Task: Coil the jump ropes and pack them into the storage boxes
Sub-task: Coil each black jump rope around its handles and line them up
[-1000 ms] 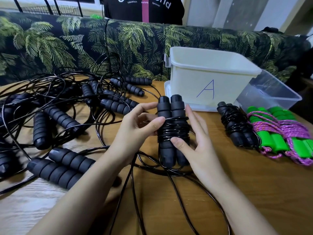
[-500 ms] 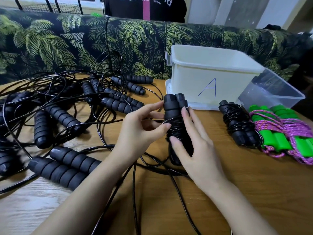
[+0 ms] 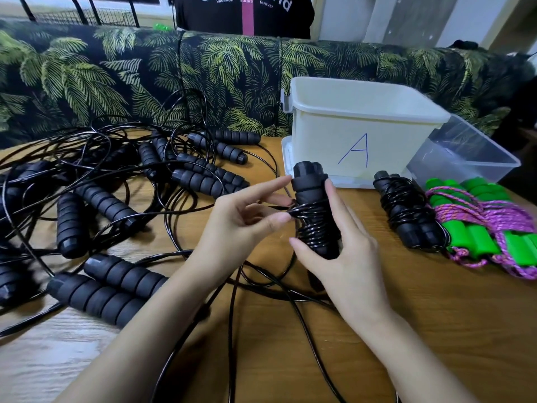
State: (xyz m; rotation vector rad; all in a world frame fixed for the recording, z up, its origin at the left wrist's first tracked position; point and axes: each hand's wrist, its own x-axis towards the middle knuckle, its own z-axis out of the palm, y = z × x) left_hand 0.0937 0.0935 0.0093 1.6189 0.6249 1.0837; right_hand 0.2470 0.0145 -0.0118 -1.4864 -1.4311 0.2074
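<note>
A pair of black foam jump-rope handles stands upright over the table's middle, with black cord wound several times round its waist. My right hand holds the handles from the right, thumb under the coil. My left hand pinches the cord at the coil's left side. The loose rest of that cord trails down toward me. A coiled black rope and bundled green-handled ropes with purple cord lie at the right. White box marked A stands behind.
A tangle of several uncoiled black ropes covers the table's left half. A clear plastic box leans beside the white one. A palm-print sofa back runs behind the wooden table, with a person in a black shirt beyond it.
The handle pair has turned from broadside to edge-on and moved slightly right. More cord is wound on it; my left hand shifted from cupping the handles to pinching the cord.
</note>
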